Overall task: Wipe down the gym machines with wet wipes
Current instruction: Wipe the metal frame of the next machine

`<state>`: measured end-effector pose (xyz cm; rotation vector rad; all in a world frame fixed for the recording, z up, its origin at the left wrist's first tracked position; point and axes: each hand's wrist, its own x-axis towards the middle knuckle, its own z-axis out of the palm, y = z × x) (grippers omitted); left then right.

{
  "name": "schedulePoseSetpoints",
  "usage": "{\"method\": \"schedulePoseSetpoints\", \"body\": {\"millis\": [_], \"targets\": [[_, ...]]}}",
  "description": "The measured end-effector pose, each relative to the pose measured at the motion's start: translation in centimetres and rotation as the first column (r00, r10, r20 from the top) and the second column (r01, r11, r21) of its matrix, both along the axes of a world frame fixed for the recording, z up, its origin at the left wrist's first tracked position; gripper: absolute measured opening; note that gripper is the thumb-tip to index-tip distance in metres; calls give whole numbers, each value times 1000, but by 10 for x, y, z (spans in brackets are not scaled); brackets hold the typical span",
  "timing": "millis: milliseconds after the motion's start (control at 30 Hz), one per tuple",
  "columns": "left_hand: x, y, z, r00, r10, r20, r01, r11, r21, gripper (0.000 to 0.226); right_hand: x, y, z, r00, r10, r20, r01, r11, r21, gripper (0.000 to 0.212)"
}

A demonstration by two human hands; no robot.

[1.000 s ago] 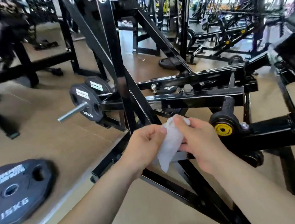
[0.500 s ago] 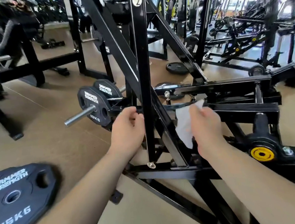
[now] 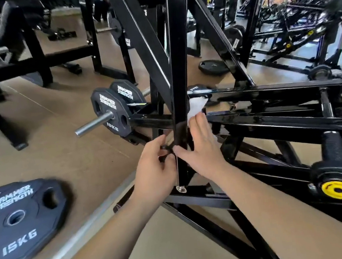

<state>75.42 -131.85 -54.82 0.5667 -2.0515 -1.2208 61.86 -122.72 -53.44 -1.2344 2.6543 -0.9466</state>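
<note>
I get one view only, from the wide-angle camera on the person's head. It faces forward and down, close to the glossy black steel machine frame (image 3: 175,75), whose upright post runs down the centre. The left hand (image 3: 156,173) and right hand (image 3: 202,149) sit mid-picture, forearms entering from the bottom edge. The smooth tan floor (image 3: 50,143) fills the left side.

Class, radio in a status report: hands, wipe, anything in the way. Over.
Left hand grips small black frame part. Right hand presses wipe flat against upright post. Diagonal brace meets post just above.
</note>
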Motion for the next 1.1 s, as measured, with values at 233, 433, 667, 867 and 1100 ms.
{"method": "schedulePoseSetpoints", "body": {"millis": [233,433,667,867,1100], "targets": [[4,24,-35,993,-20,116,3,990,138,43,34,51,-48,995,-91,-33,95,986,140,116],[16,52,-66,980,-83,183,43,976,215,38,46,72,-61,980,-199,-28,198,927,317,107],[37,56,-55,985,-80,155,44,973,225,49,19,26,-21,996,-40,-81,51,988,143,90],[43,64,-73,976,-48,213,-8,967,255,43,51,76,-70,982,-167,-87,182,961,209,72],[52,105,-67,979,-144,143,46,843,536,16,92,127,-67,992,28,-122,15,942,334,38]]}}
